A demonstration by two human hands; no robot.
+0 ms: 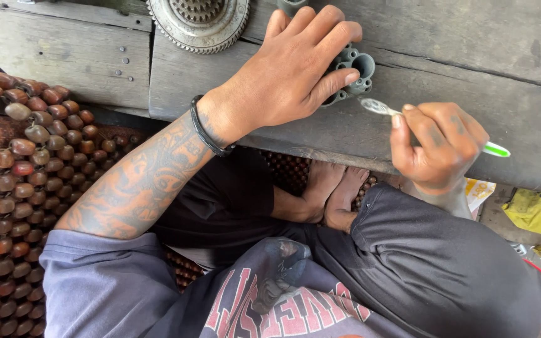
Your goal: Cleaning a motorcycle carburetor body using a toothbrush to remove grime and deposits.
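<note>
The grey metal part (353, 74), a small casting with round bores, sat on the worn wooden desk (458, 81), pinned under your left hand (289, 72). That grip was closed over its top and near side, so only the bores on its right showed. Your right hand (436, 147) had closed its grip on a toothbrush (383, 109), fingers wrapped round the green and white handle, the bristle head just beside the part's lower edge. Whether the bristles touched it, you could not tell from here. A large toothed gear (198, 22) lay near, up the desk, and a beaded seat mat (14, 181) spread at your left. The risk, as I judged it: the part rested close to the desk's front edge, and a hard stroke could have skidded it off toward your feet (333, 194).
</note>
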